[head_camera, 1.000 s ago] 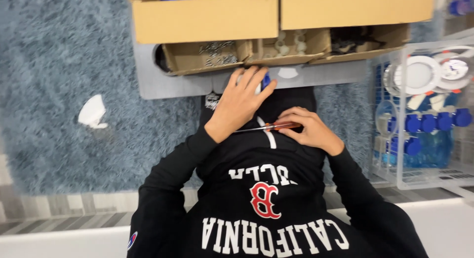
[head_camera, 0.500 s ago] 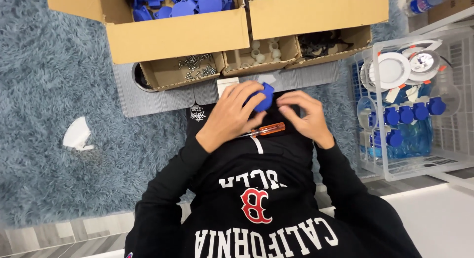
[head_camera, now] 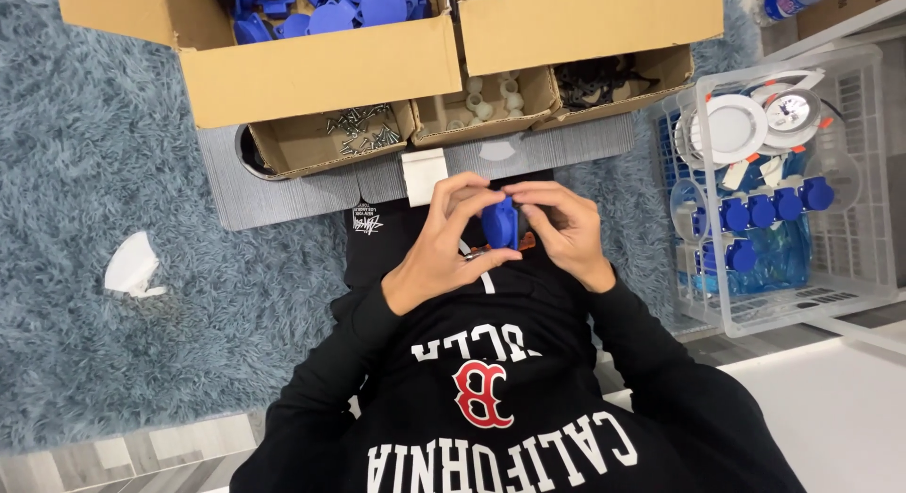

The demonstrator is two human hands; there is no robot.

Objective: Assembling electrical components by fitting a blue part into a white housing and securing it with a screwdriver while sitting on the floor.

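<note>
Both hands meet over my lap around a small blue plastic part (head_camera: 500, 225). My left hand (head_camera: 436, 248) grips it from the left, thumb underneath. From the right, the fingers of my right hand (head_camera: 564, 225) close on its top. A screwdriver with a red-brown handle (head_camera: 525, 242) lies just under the part between the hands; which hand holds it I cannot tell. I wear a black sweatshirt with white letters.
Ahead, a large cardboard box (head_camera: 321, 73) holds blue parts. Small boxes hold screws (head_camera: 363, 130), white pieces (head_camera: 491, 95) and black pieces (head_camera: 604, 78) on a grey board (head_camera: 283, 196). A clear crate (head_camera: 830, 267) of blue sockets and white discs stands right. White scrap (head_camera: 132, 267) lies on the carpet.
My hands have come together on the blue part, lifted slightly toward the boxes. Before, the left hand held the part alone and the right held the screwdriver flat across my lap.
</note>
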